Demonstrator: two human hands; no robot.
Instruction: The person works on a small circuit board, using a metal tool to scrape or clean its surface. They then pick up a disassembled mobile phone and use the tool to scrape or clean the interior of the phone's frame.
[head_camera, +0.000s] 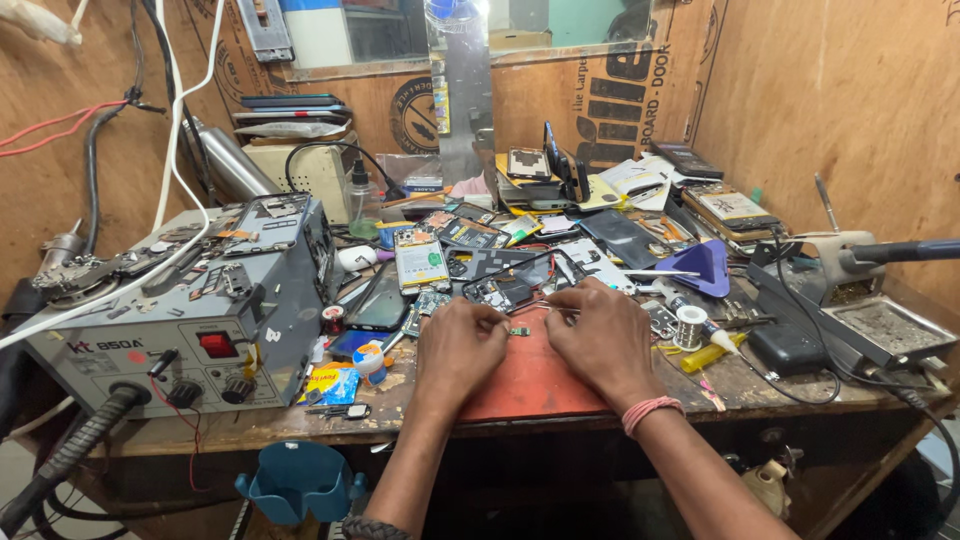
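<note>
Small green circuit board (519, 331) lies on the red mat (530, 385), between both hands. Left hand (458, 345) fingers clenched beside it; right hand (600, 340) fingers pinch thin tweezers (552, 308). Step: fine board work; next move likely demands steady tip placement.

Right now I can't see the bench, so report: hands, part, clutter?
Left hand and right hand on red mat. Small circuit piece between fingertips; grip unclear. Opened phone crowds just behind.

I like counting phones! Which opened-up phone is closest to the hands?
The dark opened phone just beyond the fingertips of the left hand and right hand. The white-backed one lies farther back.
</note>
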